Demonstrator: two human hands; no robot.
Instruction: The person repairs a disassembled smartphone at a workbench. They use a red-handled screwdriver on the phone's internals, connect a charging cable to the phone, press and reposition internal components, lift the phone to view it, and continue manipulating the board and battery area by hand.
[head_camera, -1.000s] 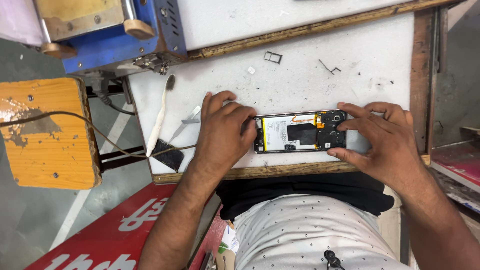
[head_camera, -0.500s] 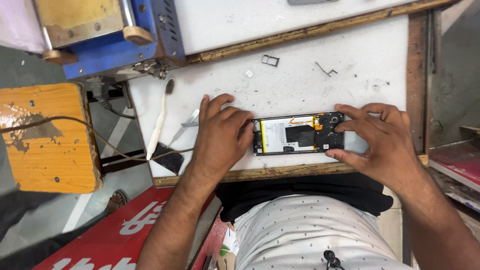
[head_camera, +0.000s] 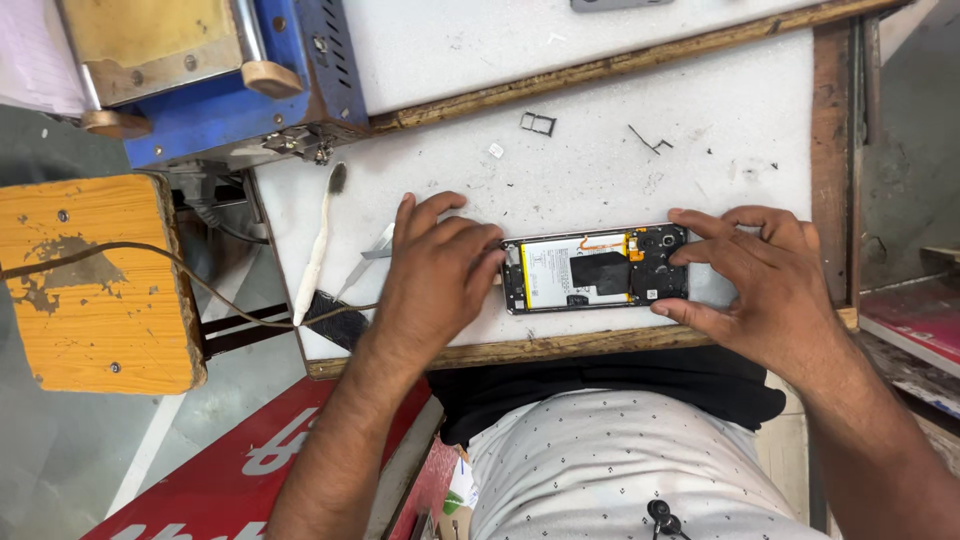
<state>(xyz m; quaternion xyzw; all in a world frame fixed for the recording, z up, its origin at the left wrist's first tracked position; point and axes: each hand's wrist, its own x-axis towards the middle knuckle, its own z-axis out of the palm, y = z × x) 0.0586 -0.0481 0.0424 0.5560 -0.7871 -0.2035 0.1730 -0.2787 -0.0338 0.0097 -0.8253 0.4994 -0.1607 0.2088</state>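
left hand (head_camera: 435, 275) | right hand (head_camera: 760, 280) | grip opened phone (head_camera: 595, 268) ends | near table (head_camera: 600, 170) front edge

opened phone (head_camera: 596, 269), back off, flat on white worktop (head_camera: 600, 170)

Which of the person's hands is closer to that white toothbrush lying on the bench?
Left. The left hand lies just right of the toothbrush; the right hand is far across, beyond the opened phone.
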